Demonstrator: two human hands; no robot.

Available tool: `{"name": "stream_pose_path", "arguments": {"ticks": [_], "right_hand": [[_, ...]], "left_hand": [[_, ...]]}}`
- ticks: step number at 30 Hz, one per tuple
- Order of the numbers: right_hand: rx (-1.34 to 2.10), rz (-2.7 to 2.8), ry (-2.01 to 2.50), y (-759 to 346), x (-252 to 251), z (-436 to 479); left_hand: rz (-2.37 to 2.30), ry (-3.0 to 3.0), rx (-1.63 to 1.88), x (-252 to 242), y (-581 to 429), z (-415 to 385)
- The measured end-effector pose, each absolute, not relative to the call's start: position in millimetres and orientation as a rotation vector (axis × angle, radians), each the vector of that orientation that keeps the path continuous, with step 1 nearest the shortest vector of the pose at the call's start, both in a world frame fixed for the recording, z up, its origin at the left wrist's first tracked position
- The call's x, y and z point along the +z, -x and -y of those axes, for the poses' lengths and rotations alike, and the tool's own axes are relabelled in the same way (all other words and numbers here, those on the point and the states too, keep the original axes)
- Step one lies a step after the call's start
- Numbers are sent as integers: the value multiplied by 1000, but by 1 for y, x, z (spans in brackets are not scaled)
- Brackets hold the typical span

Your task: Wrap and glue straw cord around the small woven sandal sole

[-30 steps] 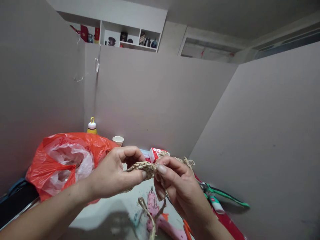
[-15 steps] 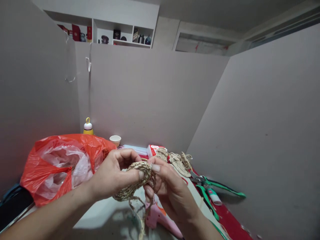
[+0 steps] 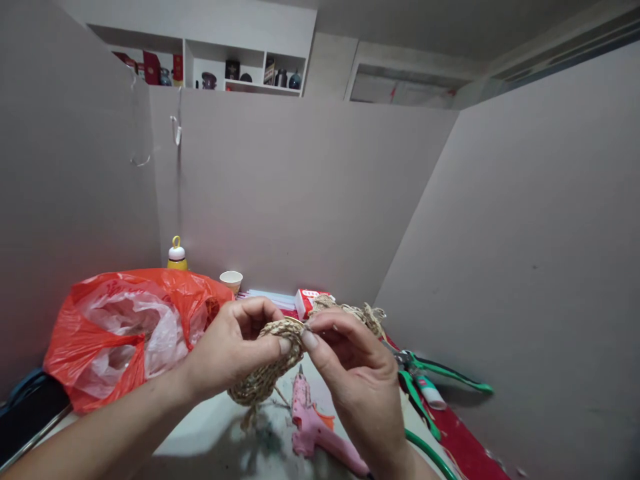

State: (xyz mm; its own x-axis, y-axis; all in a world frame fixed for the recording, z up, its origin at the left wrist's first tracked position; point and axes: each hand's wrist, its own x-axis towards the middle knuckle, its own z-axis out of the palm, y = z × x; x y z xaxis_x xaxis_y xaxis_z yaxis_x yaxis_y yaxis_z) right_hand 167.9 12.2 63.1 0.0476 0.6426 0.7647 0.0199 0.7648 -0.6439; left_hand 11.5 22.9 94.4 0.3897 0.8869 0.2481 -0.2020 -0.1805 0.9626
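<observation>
My left hand (image 3: 245,343) is closed on a piece of braided straw (image 3: 273,363), thumb on its near face and fingers behind. The piece is rounded and hangs over the table, with a loose end below it. Thumb and forefinger of my right hand (image 3: 353,363) pinch together at the piece's upper right edge; what lies between them is too small to make out. A thin gold-coloured rim (image 3: 294,319) shows behind that edge. Below my hands a pink glue gun (image 3: 313,427) lies on the table, its nozzle pointing away from me.
An orange-red plastic bag (image 3: 135,333) fills the left side, with a paper cup (image 3: 231,281) and yellow bottle (image 3: 177,257) behind. More braided straw (image 3: 370,319) lies beyond my right hand. Green-handled shears (image 3: 443,375) and a white-green tube (image 3: 430,393) sit at right. Grey partitions enclose the table.
The straw strand that hung below my right hand has left its place over the glue gun, which shows more fully now. My right hand has turned, its thumb and forefinger staying at the edge.
</observation>
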Motion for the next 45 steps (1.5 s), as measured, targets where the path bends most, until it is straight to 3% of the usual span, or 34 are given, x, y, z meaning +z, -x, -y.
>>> {"name": "stream_pose_path", "arguments": {"ticks": [7,15,23,29,45], "right_hand": [[231,1585,443,-174,66,-7],[301,1550,457,-173,58,-5],[722,1247,510,-172,54,-11],[1031,1423,514,-175,59,-17],[1056,1338,608,-172,68,-11]], "left_hand": [[-621,-1382,1118,94,-10,-19],[-641,-1409,1107,93,-12,-17],[-578,-1369,1145,92,-9,-26],[-563,-1371,1210,92,-5,-28],[-591,-1397,1270,86,-6,-30]]}}
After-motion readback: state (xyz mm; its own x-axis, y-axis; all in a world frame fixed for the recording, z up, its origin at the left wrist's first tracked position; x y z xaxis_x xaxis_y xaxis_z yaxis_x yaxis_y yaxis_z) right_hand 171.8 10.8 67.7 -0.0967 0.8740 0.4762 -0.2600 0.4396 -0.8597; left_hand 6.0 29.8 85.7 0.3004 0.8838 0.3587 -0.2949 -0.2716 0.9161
